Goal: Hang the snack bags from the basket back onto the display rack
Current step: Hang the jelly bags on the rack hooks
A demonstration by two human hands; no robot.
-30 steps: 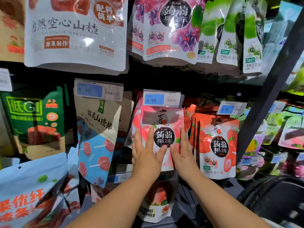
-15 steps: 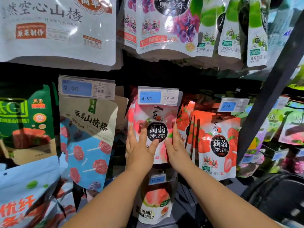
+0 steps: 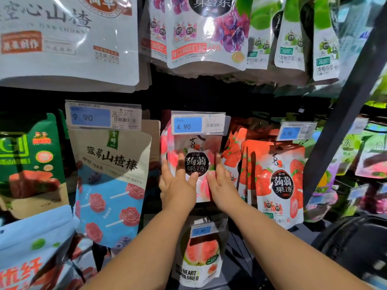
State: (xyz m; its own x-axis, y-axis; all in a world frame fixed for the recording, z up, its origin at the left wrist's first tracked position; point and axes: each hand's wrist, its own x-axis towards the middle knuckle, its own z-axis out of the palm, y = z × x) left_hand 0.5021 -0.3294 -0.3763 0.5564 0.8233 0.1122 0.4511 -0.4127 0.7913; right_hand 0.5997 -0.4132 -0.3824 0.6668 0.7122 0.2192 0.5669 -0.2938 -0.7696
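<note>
1. Dried guava bag hangs lowest and nearest, beneath the forearms, untouched.
2. Left hand: fingers straight, slightly spread, flat on the peach konjac jelly bag. Right hand: fingers straight, together, against the bag's right edge. Neither grips it; probably they are squaring the bag.
3. Bag top sits behind the 4.90 price tag; the hook is hidden, so I cannot tell whether it is seated.
4. Strawberry jelly bags hang just beside it, to the right.
</note>
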